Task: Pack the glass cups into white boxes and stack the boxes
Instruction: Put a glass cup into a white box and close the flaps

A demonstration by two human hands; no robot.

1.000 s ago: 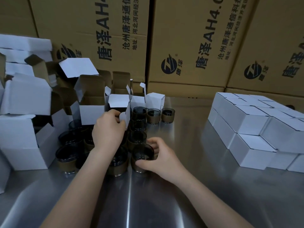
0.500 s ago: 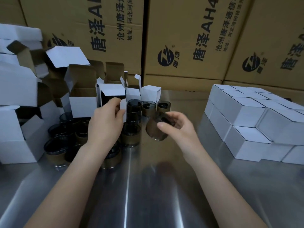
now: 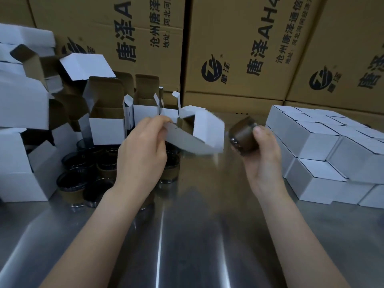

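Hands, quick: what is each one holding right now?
Left hand: pinches the flap of an open white box, lifted off the table.
Right hand: grips a glass cup, tipped sideways.

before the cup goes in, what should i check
1. Left hand grips the open white cardboard box: ok.
2. Right hand grips the dark glass cup with the brown sleeve: ok.
3. Box opening turned toward the cup: not ok, a closed white side faces it.
4. Box inside empty: cannot tell, blurred.
5. Stack of closed white boxes at right sits even: ok.
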